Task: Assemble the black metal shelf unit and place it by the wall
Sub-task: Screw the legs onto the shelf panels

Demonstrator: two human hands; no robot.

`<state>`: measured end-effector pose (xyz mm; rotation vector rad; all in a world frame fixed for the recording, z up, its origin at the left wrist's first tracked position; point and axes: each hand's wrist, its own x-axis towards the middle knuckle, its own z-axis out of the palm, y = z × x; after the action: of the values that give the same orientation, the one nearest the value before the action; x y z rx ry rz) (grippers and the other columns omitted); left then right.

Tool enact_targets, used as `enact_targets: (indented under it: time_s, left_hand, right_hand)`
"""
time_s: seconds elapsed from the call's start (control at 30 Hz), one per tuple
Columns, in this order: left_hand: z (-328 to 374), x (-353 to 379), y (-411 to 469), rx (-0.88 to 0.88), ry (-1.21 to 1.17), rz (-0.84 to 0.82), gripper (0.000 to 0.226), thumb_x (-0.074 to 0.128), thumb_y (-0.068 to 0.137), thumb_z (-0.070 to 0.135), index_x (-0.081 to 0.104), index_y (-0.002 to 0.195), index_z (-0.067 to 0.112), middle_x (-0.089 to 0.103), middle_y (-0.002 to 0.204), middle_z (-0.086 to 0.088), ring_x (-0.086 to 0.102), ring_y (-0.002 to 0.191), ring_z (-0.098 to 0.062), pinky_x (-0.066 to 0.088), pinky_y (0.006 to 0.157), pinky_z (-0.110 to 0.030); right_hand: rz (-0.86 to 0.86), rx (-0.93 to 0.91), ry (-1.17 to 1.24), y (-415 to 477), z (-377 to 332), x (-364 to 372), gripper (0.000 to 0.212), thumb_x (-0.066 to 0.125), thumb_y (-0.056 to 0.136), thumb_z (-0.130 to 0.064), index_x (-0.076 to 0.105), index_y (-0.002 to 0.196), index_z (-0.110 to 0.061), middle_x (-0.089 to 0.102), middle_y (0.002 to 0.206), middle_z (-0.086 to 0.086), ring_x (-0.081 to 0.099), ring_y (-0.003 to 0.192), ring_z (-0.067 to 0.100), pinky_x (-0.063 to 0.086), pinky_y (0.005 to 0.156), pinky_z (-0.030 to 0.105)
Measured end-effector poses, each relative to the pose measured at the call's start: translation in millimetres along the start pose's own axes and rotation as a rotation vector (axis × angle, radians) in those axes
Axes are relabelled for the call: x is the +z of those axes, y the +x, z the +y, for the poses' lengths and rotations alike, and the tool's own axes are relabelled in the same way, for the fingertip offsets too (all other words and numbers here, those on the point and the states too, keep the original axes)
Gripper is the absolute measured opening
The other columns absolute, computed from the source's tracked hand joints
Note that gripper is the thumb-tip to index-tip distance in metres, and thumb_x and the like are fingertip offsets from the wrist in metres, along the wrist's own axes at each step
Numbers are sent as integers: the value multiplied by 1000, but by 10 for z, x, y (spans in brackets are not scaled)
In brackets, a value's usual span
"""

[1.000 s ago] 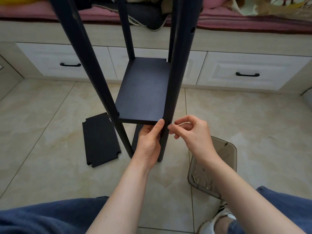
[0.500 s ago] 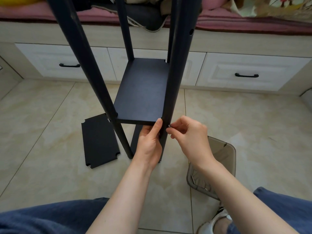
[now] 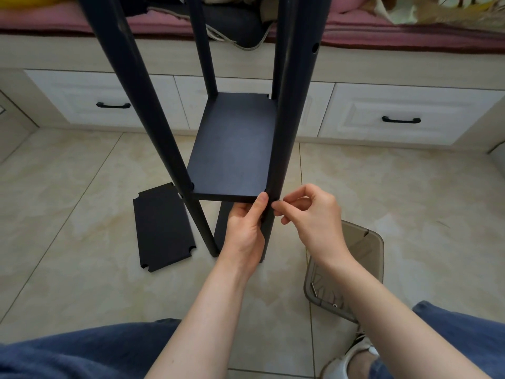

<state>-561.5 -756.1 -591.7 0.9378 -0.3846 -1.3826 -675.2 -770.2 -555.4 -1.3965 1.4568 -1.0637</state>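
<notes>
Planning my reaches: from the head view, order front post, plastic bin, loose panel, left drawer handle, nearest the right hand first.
1. front post, at right hand
2. plastic bin, below
3. loose panel, floor left
4. left drawer handle, far back

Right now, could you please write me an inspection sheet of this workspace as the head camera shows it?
Surface: beige tiled floor.
Job's things: shelf frame upright on four black posts; one shelf panel mounted low between them; spare panel flat on the floor, left of the frame.
Clutter: translucent tray on the floor at right, small hardware inside.
Grippers: left hand grips the near right post just under the shelf panel's corner; right hand pinches at that post, and what it holds is hidden.
Cables: nothing seen.
Surroundings: white drawers with black handles; pink cushion above.
</notes>
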Motion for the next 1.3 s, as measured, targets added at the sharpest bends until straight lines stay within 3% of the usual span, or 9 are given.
enact_targets:
  time_s: [0.13, 0.37, 0.47, 0.6, 0.73, 0.8, 0.93, 1.17, 1.3]
  left_hand:
    - [0, 33, -34, 15, -21, 33, 56, 66, 84, 24, 56, 134, 2, 62, 134, -21, 67, 111, -25, 55, 84, -22]
    - [15, 28, -36, 1, -36, 83, 58, 68, 80, 24, 58, 133, 1, 65, 131, -20, 67, 111, -25, 56, 82, -20]
    - [22, 26, -27, -18, -11, 78, 58, 68, 81, 26, 59, 132, 2, 66, 130, -19, 67, 115, -28, 57, 82, -20]
    - [54, 11, -21, -27, 18, 54, 60, 68, 80, 29, 59, 132, 4, 66, 130, -17, 66, 117, -27, 57, 85, -23]
    - [74, -11, -16, -31, 54, 23, 39, 65, 90, 24, 63, 125, 7, 71, 122, -12, 70, 109, -21, 55, 78, -19]
    - [84, -20, -20, -35, 77, 4, 22, 59, 98, 17, 65, 118, 9, 73, 115, -10, 72, 100, -16, 54, 74, -16]
    - [110, -41, -9, -30, 126, -12, 21, 59, 99, 19, 66, 116, 9, 75, 108, -9, 72, 96, -15, 53, 71, -14]
    - [104, -30, 3, -7, 122, 6, 28, 66, 90, 28, 68, 114, 14, 73, 114, -11, 69, 108, -25, 53, 85, -27]
    - [96, -52, -3, -18, 134, -3, 34, 68, 84, 35, 69, 113, 17, 73, 117, -12, 67, 113, -29, 53, 93, -35]
  right_hand:
    - [17, -118, -135, -27, 30, 45, 18, 80, 81, -16, 63, 77, -14, 70, 67, -3, 66, 60, 6, 47, 58, 12]
    - [-90, -91, -159, 30, 19, -46, 17, 80, 80, -14, 67, 82, -24, 71, 76, -8, 69, 73, 3, 55, 69, 18]
    - [-121, -88, -117, 58, 27, -90, 16, 81, 79, -12, 69, 82, -21, 73, 71, -3, 71, 69, 8, 57, 71, 25]
    - [-164, -113, -158, 139, 4, -150, 26, 84, 76, -14, 65, 92, -23, 73, 72, -3, 70, 67, 8, 55, 69, 22]
    - [-389, -187, -221, 299, -106, -207, 58, 79, 80, -3, 57, 123, -35, 63, 89, -1, 65, 75, 12, 57, 74, 29]
    - [-516, -206, -217, 361, -166, -221, 57, 72, 83, 5, 57, 120, -37, 55, 92, 5, 62, 75, 15, 58, 76, 30]
    - [-606, -246, -218, 425, -181, -236, 54, 69, 83, 11, 59, 111, -34, 48, 75, -9, 60, 70, 8, 60, 75, 36]
    - [-612, -302, -292, 448, -146, -277, 45, 72, 83, 6, 60, 113, -26, 54, 83, 7, 57, 71, 9, 57, 79, 42]
    - [-612, -316, -334, 438, -126, -289, 45, 74, 83, 0, 61, 110, -33, 57, 84, 3, 57, 73, 14, 57, 78, 38]
